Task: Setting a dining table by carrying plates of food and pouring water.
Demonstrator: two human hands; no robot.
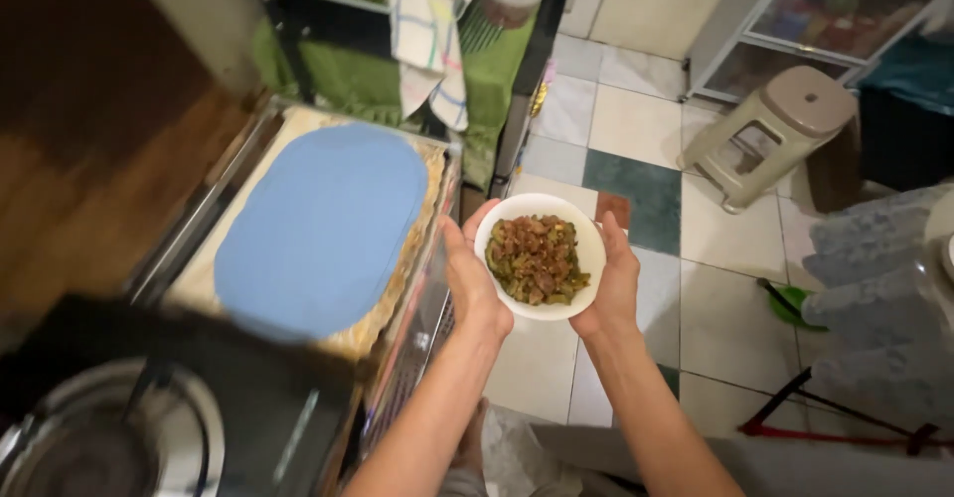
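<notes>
Left hand (473, 280): cupped against the left side of the bowl, grip clamped on its rim and wall.
Right hand (614, 283): pressed to the right side of the same bowl, grip clamped on it.
Bowl (588, 254): white, round, held level between both hands above the tiled floor (636, 109), just right of the table edge.
Food (537, 259): brown and green chopped pieces heaped in the bowl.
Table (422, 303): at left, carrying a blue mat (323, 227).
Stool (780, 129): beige plastic, standing on the floor, well apart.
</notes>
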